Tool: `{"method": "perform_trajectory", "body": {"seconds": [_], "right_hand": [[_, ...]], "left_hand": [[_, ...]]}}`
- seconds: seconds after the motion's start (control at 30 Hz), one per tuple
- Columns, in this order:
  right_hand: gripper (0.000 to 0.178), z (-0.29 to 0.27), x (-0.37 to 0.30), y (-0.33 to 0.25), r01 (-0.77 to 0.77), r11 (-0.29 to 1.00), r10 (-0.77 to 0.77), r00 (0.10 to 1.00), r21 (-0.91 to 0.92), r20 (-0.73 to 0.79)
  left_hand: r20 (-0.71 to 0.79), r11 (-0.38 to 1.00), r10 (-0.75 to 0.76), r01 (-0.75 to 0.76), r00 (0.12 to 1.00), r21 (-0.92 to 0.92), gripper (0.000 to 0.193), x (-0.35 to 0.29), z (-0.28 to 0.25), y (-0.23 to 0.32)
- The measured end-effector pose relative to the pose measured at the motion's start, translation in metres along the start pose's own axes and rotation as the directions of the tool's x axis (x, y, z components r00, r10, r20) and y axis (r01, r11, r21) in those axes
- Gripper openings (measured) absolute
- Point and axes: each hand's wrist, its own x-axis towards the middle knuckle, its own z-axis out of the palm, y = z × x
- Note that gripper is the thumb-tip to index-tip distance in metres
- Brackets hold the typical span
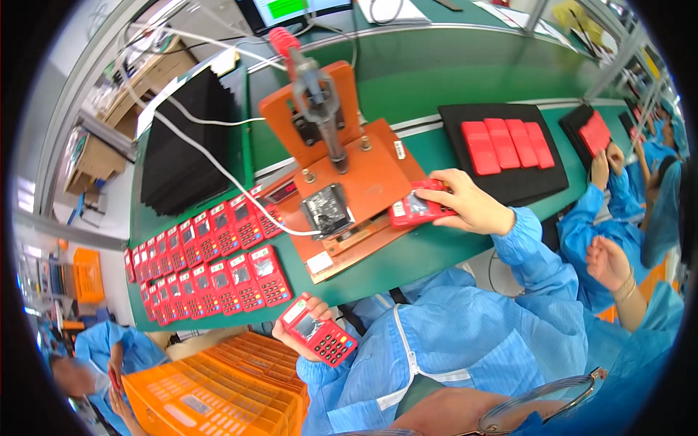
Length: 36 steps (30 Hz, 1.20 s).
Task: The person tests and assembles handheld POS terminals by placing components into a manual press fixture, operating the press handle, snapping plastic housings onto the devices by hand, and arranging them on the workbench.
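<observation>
My left hand (pixel 289 340) is closed round a red card payment terminal (pixel 327 338), held in front of the bench edge with its screen and keypad facing up. At the right side of an orange press fixture (pixel 374 171), my right hand (pixel 472 203) grips another red payment terminal (pixel 408 211) between thumb and fingers. That terminal lies at the fixture's edge, and the fingers cover part of it. The fixture carries a metal toggle clamp (pixel 320 98) with a red handle and a small black circuit board (pixel 327 211) wired by a white cable.
Two rows of red terminals (pixel 269 275) stand left of the fixture on the green bench (pixel 349 287). Black foam sheets (pixel 189 145) are stacked behind them. Several red pieces lie on a black mat (pixel 502 185) at right. Orange crates (pixel 211 385) stand below; co-workers (pixel 611 218) sit at right.
</observation>
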Motion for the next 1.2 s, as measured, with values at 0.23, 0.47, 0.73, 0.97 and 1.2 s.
{"method": "perform_trajectory", "body": {"seconds": [0.23,0.47,0.73,0.97,1.2], "right_hand": [[0.04,0.042,0.079,-0.004,0.353,0.935,-0.355,0.93,0.033,0.097],[0.044,0.045,0.08,-0.005,0.338,0.94,-0.341,0.925,0.045,0.17],[0.034,-0.075,0.108,-0.003,0.216,0.976,-0.22,0.969,-0.039,-0.116],[0.036,-0.093,0.232,-0.105,0.358,0.676,-0.082,0.905,0.644,-0.417],[0.06,-0.032,0.104,-0.098,0.728,0.683,-0.617,0.615,0.054,-0.492]], "left_hand": [[0.005,0.998,0.034,-0.034,0.999,0.058,0.064,-0.008,-0.003,-0.004],[-0.004,0.997,0.071,-0.071,0.997,0.035,0.064,-0.006,-0.006,0.006],[0.07,0.98,0.084,-0.095,0.994,0.177,0.065,0.003,0.012,0.015],[0.311,0.869,-0.007,-0.148,0.95,0.471,0.056,0.015,0.052,0.011],[0.695,0.511,0.132,-0.649,0.707,0.563,0.057,0.03,0.134,-0.015]]}}
